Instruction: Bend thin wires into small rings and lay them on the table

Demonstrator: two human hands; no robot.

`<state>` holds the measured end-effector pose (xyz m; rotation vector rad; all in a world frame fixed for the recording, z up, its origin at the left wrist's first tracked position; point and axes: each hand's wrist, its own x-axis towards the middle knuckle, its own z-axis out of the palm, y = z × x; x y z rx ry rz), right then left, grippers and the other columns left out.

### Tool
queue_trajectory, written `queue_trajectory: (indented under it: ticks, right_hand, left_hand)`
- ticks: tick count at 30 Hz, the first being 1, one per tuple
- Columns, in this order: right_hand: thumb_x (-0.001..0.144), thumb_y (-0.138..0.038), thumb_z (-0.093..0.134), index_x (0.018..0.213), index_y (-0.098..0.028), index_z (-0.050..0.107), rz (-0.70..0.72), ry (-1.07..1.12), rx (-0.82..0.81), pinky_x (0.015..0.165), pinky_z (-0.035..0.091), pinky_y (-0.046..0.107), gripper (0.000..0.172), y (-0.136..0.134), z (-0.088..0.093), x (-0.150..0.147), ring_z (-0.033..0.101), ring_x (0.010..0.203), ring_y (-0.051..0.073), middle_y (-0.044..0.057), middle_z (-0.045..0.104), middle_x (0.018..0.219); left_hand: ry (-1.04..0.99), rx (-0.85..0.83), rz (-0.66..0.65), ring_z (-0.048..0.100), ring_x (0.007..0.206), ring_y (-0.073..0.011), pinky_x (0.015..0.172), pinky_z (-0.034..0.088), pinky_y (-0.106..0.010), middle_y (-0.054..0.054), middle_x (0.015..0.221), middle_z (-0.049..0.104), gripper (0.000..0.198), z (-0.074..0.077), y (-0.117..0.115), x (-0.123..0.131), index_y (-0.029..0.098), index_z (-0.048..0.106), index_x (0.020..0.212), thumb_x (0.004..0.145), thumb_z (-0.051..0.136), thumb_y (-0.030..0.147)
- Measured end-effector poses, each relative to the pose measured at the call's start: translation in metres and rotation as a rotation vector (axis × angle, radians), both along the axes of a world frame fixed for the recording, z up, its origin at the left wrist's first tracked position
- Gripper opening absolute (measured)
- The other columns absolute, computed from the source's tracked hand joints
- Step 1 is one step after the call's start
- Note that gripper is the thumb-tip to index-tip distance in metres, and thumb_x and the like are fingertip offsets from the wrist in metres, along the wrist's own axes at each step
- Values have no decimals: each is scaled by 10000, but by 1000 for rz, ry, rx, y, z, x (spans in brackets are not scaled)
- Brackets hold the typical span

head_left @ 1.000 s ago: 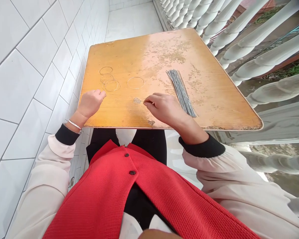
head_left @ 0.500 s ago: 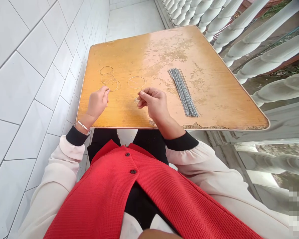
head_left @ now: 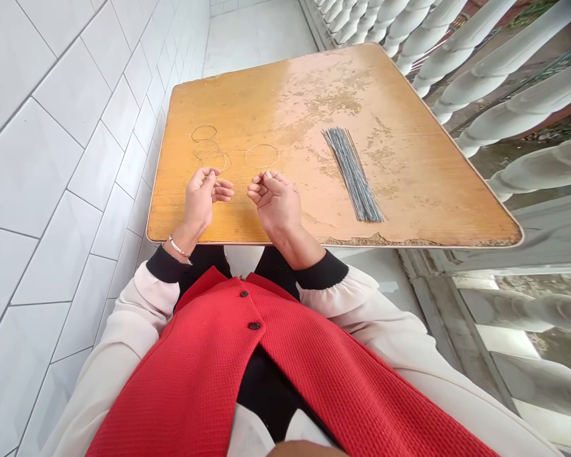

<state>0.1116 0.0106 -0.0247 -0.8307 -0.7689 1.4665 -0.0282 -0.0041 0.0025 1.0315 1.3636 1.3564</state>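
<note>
My left hand point(head_left: 205, 195) is over the near left part of the table, thumb and forefinger pinched together, the other fingers loosely stretched to the right. Facing it, my right hand point(head_left: 280, 202) has its fingertips drawn into a pinch, palm turned partly up. A small gap separates the two hands. Whatever either pinch holds is too fine or hidden to make out. Just beyond my right fingertips lies a thin wire ring point(head_left: 261, 145). Past my left hand are several more wire rings point(head_left: 203, 125), some overlapping. To the right rests a bundle of grey metal wires point(head_left: 353, 174).
The wooden table point(head_left: 228, 101) has a worn, peeling surface and a chipped near edge. A white tiled wall point(head_left: 76, 152) runs close along the left. On the right stands a white balustrade point(head_left: 485, 82).
Both hands have come nearer each other; my left moved right, my right moved slightly left, and its palm turned upward. The left hand's outer fingers have loosened. Rings and bundle stay put.
</note>
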Motion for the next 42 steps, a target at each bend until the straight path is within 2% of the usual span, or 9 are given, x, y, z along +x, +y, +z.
queue_trajectory:
  ticks: [7,13,17,20,22,27,32,37,42]
  right_hand:
    - [885,-322,683,801,-223,530,-18,96,-33,633,521,140,201,2,2,-6,595,631,40,-49,599,782]
    - [899,-312,661,862,-204,614,61,-71,-111,528,464,158,124,-4,6,3,557,551,43,-23,647,779]
    - [899,-362,631,999,-179,705,103,-485,-46,562,501,256,221,8,-2,29,603,597,108,59,707,902]
    - [874,-288,619,1038,-183,751,-65,-1005,135,771,561,376,235,33,-11,55,657,771,194,93,704,957]
    - [904,-239,545,1072,-187,771,-139,-1286,237,919,528,449,286,50,-15,66,665,929,253,121,692,1028]
    - [913,-133,454,1199,-180,745,-18,-1599,250,936,488,476,411,70,-16,66,651,1016,292,154,666,1094]
    - [917,-145,463,1186,-186,728,-91,-1543,314,939,505,468,380,57,-11,64,674,993,276,142,684,1085]
    - [940,-206,468,1312,-265,655,-295,-1337,587,772,562,397,421,32,5,72,681,808,204,106,675,1160]
    - [977,-252,488,1283,-293,682,-244,-1344,973,764,575,381,365,17,17,74,690,865,215,95,699,1065]
  left_hand:
    - [-167,27,-29,665,565,-45,560,489,-137,31,707,696,196,-1,-4,3,184,554,998,1036,515,372]
    - [-121,5,-21,644,531,-43,521,450,-144,31,693,694,213,2,-5,-7,186,589,955,1003,581,393]
    - [-108,-5,-29,624,511,-43,506,437,-153,35,660,679,163,4,-7,-18,182,596,917,1012,566,310]
    - [-117,6,-40,610,498,-39,493,424,-151,38,644,672,155,3,-5,-23,181,593,901,1014,557,280]
    - [-120,15,-48,610,498,-37,492,423,-149,38,647,674,155,2,-4,-24,181,591,902,1017,551,278]
    - [-85,11,-66,621,511,-38,495,430,-148,38,660,675,180,-3,-4,-20,182,593,916,1011,570,333]
    - [-105,17,-94,618,503,-36,496,433,-151,41,655,674,156,-3,-6,-18,175,585,930,1029,527,281]
    - [-40,-6,-171,607,489,-31,480,412,-149,37,660,683,178,5,-12,-23,170,597,926,1029,527,296]
    - [26,-34,-269,594,462,-32,442,364,-149,31,631,678,200,13,-17,-34,157,617,920,1010,565,327]
